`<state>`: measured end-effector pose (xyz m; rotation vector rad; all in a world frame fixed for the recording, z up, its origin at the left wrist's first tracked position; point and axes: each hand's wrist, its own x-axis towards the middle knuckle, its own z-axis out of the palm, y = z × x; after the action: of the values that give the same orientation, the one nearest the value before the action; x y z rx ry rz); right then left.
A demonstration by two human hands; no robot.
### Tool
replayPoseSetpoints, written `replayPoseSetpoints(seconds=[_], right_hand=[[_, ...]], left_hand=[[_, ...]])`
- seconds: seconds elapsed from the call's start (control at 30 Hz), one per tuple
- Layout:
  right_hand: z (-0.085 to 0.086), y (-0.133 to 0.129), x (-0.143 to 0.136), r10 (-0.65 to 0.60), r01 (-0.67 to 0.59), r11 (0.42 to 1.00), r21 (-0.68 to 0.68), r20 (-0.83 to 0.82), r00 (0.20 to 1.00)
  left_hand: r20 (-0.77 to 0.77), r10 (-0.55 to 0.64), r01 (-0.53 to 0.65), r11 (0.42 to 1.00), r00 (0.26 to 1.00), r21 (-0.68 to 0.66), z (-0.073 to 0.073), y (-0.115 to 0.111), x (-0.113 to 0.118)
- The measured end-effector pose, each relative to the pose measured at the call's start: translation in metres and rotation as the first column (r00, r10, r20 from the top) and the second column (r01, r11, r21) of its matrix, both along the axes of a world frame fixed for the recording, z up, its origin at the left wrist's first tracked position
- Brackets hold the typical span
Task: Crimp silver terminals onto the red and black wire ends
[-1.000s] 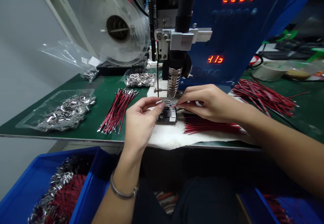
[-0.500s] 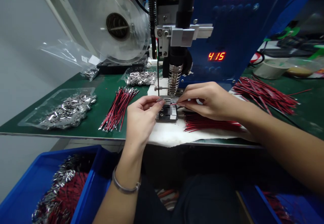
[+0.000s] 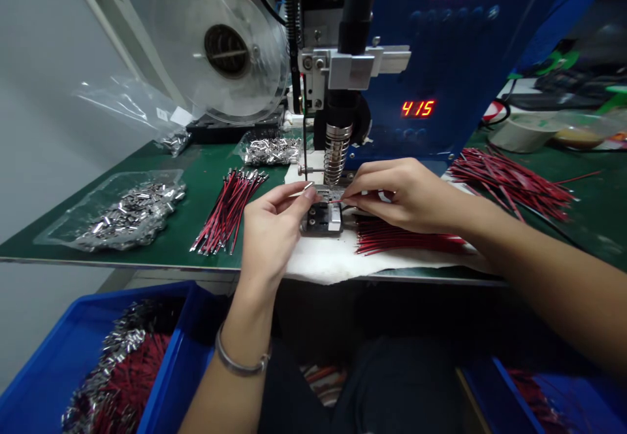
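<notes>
Between the thumb and index finger of my left hand (image 3: 277,225) is a small silvery metal part (image 3: 308,186), at the left side of the machine's metal fixture (image 3: 323,218). My right hand (image 3: 401,192) pinches a thin red wire (image 3: 335,201) just over the right side of the fixture. The machine's spring-wrapped head (image 3: 337,153) stands directly above. A bundle of red and black wires (image 3: 409,236) lies under my right hand on a white sheet (image 3: 323,263). The wire's far end is hidden by my fingers.
Finished-looking wires with metal ends (image 3: 229,212) lie left of my left hand, beside a bag of metal parts (image 3: 132,212). Another metal-parts tray (image 3: 272,150) sits behind. More red wires (image 3: 514,182) lie right. A blue bin (image 3: 183,355) stands below the table edge.
My left fingertips have shifted slightly, and the metal part between them now points up more and shows more clearly. My right hand has hardly moved.
</notes>
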<state>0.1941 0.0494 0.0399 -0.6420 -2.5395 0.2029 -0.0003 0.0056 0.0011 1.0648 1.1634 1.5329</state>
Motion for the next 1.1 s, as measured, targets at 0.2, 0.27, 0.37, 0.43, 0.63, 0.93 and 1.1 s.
replayPoseSetpoints(seconds=[0.2, 0.27, 0.37, 0.43, 0.63, 0.93, 1.1], right_hand=[[-0.0001, 0.0002, -0.0009, -0.011, 0.011, 1.0, -0.009, -0.002, 1.0], [-0.0006, 0.0005, -0.0008, -0.013, 0.013, 1.0, -0.01, -0.007, 1.0], [-0.0009, 0.0008, -0.0007, -0.013, 0.013, 1.0, -0.008, -0.007, 1.0], [-0.0006, 0.0007, -0.0008, -0.012, 0.012, 1.0, -0.011, -0.007, 1.0], [0.0004, -0.0005, -0.0029, -0.014, 0.014, 0.999, -0.031, 0.0, 1.0], [-0.0025, -0.0019, -0.0051, -0.074, 0.074, 0.997, -0.028, -0.012, 0.997], [-0.0022, -0.0034, -0.006, -0.077, 0.074, 0.996, -0.054, -0.052, 0.996]], left_hand=[[0.043, 0.003, -0.003, 1.0, 0.999, -0.008, 0.0035, -0.0012, 0.0004], [0.046, 0.006, -0.005, 1.0, 0.999, -0.011, 0.0038, -0.0011, 0.0003], [0.046, 0.003, -0.003, 1.0, 0.999, -0.005, 0.003, -0.0009, -0.0002], [0.037, 0.005, -0.005, 1.0, 0.999, -0.001, 0.0022, -0.0009, -0.0006], [-0.099, 0.011, -0.007, 0.999, 0.995, 0.037, -0.001, -0.0008, -0.0018], [-0.104, 0.022, -0.016, 0.998, 0.994, 0.063, -0.0045, 0.0017, -0.0031], [-0.142, 0.023, -0.015, 0.998, 0.99, 0.056, -0.0015, 0.0003, -0.0004]])
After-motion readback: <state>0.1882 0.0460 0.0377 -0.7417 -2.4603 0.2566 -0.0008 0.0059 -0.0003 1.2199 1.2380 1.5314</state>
